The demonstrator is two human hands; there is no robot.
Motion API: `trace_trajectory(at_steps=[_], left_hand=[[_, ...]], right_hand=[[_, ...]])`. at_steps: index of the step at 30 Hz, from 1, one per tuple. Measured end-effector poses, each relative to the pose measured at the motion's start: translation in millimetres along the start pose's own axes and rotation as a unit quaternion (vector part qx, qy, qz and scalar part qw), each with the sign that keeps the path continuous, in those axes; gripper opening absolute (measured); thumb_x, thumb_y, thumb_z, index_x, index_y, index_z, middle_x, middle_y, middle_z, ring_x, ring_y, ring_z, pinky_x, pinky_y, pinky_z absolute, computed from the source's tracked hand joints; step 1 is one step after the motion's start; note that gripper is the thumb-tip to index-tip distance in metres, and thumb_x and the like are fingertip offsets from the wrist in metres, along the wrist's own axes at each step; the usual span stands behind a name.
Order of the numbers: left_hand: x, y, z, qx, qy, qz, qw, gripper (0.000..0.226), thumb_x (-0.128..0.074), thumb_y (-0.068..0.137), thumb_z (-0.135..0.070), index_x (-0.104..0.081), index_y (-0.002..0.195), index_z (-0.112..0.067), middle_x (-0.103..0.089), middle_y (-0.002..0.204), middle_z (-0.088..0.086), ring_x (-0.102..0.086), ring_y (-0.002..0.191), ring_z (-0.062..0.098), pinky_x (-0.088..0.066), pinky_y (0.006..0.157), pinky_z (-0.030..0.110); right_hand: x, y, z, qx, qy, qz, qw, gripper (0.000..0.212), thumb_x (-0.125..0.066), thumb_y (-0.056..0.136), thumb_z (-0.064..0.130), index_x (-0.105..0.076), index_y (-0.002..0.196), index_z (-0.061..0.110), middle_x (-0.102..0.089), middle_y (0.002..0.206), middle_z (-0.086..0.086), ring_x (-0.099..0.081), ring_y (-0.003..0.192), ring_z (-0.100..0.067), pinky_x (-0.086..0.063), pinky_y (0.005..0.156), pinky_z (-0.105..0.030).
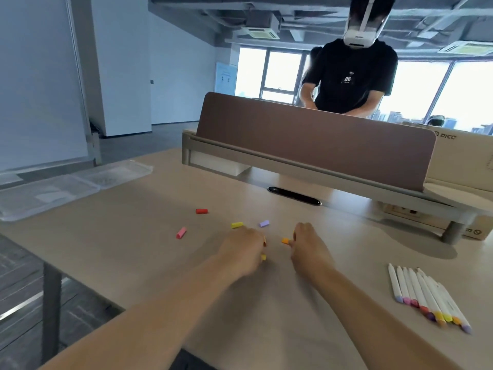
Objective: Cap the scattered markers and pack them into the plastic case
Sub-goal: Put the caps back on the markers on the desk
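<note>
Loose marker caps lie on the beige desk: a red cap (pixel 201 211), a pink cap (pixel 181 232), a yellow cap (pixel 237 225) and a lilac cap (pixel 264 223). My left hand (pixel 241 249) is curled over small orange and yellow pieces at its fingertips. My right hand (pixel 306 244) pinches an orange cap (pixel 285 240). Several white markers (pixel 424 295) lie side by side at the right, coloured ends toward me. The clear plastic case (pixel 53 193) lies open at the desk's far left corner.
A brown divider panel (pixel 314 137) on a grey rail crosses the back of the desk, with a black cable slot (pixel 293 195) in front. Behind it stands a person in a black shirt (pixel 349 76). A white PICO box (pixel 458 161) sits at the right.
</note>
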State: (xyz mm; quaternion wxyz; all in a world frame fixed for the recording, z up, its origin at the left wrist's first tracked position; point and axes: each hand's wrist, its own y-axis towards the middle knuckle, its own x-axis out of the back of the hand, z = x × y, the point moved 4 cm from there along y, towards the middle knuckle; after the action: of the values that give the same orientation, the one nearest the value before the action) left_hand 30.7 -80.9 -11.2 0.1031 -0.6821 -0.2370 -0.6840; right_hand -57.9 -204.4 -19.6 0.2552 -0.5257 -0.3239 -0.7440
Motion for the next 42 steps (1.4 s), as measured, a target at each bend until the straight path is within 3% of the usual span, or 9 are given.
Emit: trace_trajectory(at_steps=[3,6,9,14,21,28,33,38,42], left_hand=[[-6,8,0,-0.012,-0.009,0.01,1.0,0.027,-0.051,0.094,-0.015,-0.055,0.12,-0.008,-0.064,0.11,0.013,-0.062,0.098,0.031,-0.038,0.066,0.033],[-8,18,4,-0.011,-0.09,0.009,0.996,0.05,-0.046,0.088,-0.003,-0.04,0.137,-0.01,-0.063,0.114,0.012,-0.062,0.097,0.031,-0.048,0.07,0.035],[-5,28,4,-0.026,-0.083,0.019,0.996,0.037,-0.047,0.088,-0.002,-0.052,0.124,-0.01,-0.056,0.126,0.012,-0.06,0.107,0.032,-0.051,0.081,0.035],[-6,45,7,0.014,-0.06,0.016,0.998,0.038,-0.046,0.086,0.002,-0.049,0.123,-0.007,-0.052,0.133,0.009,-0.057,0.114,0.032,-0.038,0.065,0.031],[-31,69,10,0.037,-0.005,0.025,0.999,0.055,-0.05,0.095,-0.043,-0.043,0.141,-0.014,-0.054,0.129,0.013,-0.054,0.116,0.032,-0.043,0.093,0.036],[-40,81,9,-0.023,0.07,-0.01,0.997,0.046,-0.046,0.096,-0.013,-0.042,0.141,-0.009,-0.058,0.123,0.013,-0.055,0.11,0.032,-0.044,0.086,0.037],[-23,79,29,0.018,-0.021,-0.032,0.999,0.023,-0.052,0.092,-0.01,-0.047,0.114,-0.008,-0.059,0.106,0.012,-0.054,0.086,0.028,-0.035,0.068,0.032],[-10,70,68,0.06,-0.069,0.008,0.996,0.032,-0.062,0.085,-0.008,-0.053,0.115,-0.007,-0.059,0.113,0.013,-0.059,0.1,0.032,-0.048,0.083,0.041],[-8,58,84,0.091,-0.083,0.008,0.992,0.02,-0.05,0.092,-0.006,-0.049,0.112,-0.007,-0.058,0.115,0.014,-0.057,0.105,0.032,-0.041,0.077,0.036]], right_hand=[[-2,12,-4,0.0,0.014,-0.012,1.0,0.024,-0.046,0.09,-0.001,-0.046,0.11,0.011,-0.046,0.115,-0.009,-0.05,0.085,-0.028,-0.04,0.07,-0.033],[-9,27,-6,-0.01,0.001,0.011,1.0,0.039,-0.046,0.089,0.0,-0.048,0.125,0.015,-0.048,0.122,-0.009,-0.054,0.106,-0.03,-0.046,0.084,-0.037],[-21,36,-7,-0.007,-0.03,0.044,0.999,0.03,-0.046,0.097,0.019,-0.055,0.126,0.018,-0.046,0.124,-0.011,-0.049,0.114,-0.03,-0.047,0.092,-0.039],[-29,43,-11,0.019,-0.028,0.043,0.998,0.015,-0.051,0.099,0.028,-0.057,0.106,0.016,-0.049,0.113,-0.008,-0.054,0.099,-0.029,-0.047,0.079,-0.036],[-27,49,-13,0.015,-0.002,-0.007,1.0,0.013,-0.045,0.101,0.025,-0.045,0.11,0.015,-0.062,0.103,-0.01,-0.059,0.089,-0.031,-0.045,0.072,-0.037],[-40,78,-1,0.051,0.009,0.045,0.998,0.061,-0.044,0.092,0.009,-0.039,0.146,0.036,-0.055,0.133,-0.005,-0.053,0.12,-0.027,-0.042,0.098,-0.034],[-45,103,18,0.065,-0.007,0.09,0.994,0.066,-0.047,0.087,0.004,-0.046,0.141,0.041,-0.063,0.123,0.011,-0.056,0.117,-0.019,-0.041,0.085,-0.025],[-55,113,26,0.101,-0.059,0.092,0.989,0.023,-0.05,0.096,0.016,-0.069,0.106,0.025,-0.061,0.108,-0.005,-0.061,0.102,-0.029,-0.038,0.073,-0.026],[-53,108,27,0.102,-0.032,0.082,0.991,0.022,-0.053,0.098,0.027,-0.07,0.109,0.018,-0.058,0.107,-0.011,-0.06,0.1,-0.031,-0.042,0.076,-0.029]])
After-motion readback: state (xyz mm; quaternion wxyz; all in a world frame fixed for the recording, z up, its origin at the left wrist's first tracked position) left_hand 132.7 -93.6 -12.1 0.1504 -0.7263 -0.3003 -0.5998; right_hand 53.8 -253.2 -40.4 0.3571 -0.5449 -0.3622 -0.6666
